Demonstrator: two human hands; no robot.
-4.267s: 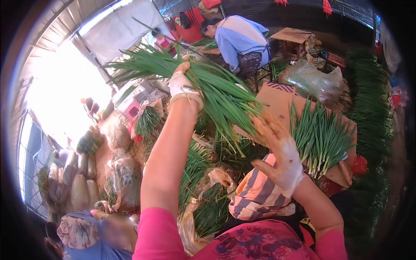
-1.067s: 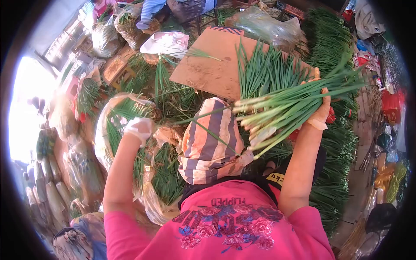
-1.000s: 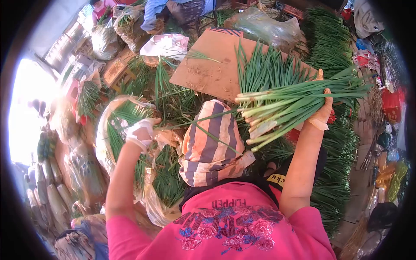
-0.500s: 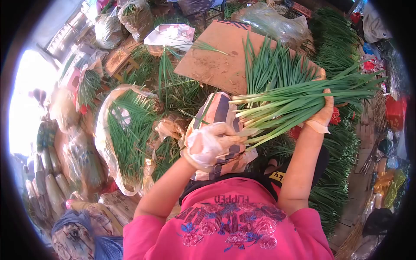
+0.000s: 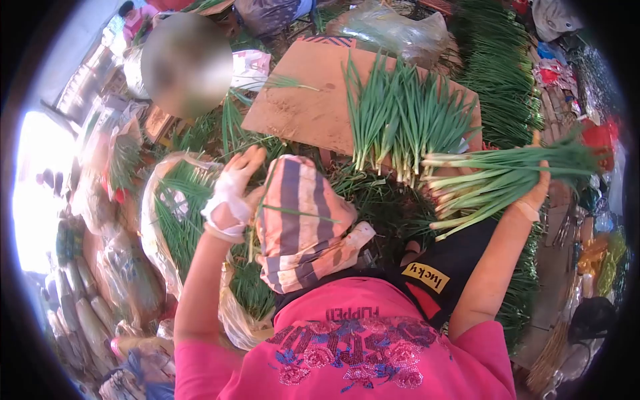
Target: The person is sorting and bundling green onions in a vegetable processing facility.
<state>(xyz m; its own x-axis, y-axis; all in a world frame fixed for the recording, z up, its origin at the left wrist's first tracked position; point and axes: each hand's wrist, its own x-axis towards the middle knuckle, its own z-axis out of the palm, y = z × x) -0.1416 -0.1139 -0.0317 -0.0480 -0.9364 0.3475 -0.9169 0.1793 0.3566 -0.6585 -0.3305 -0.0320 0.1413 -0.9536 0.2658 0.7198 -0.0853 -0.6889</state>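
Observation:
My right hand [image 5: 537,187] is closed around a bunch of chives [image 5: 490,173], holding it level at the right with pale root ends pointing left. My left hand [image 5: 238,187], wrapped in a thin white covering, has its fingers stretched out. It is beside the striped cloth [image 5: 303,207] over my left knee, with loose green leaves by it. More chives [image 5: 407,120] lie in a row on the brown board [image 5: 300,113] ahead, root ends toward me.
An open plastic bag [image 5: 155,233] of greens stands at my left. A long bed of stacked chives [image 5: 497,73] runs along the right. A clear plastic bag [image 5: 393,30] lies behind the board. A blurred person [image 5: 187,67] is at the upper left.
My left hand has left the root ends, moved left and opened. My right hand has carried the chives right, away from the board. A person has come into view at upper left.

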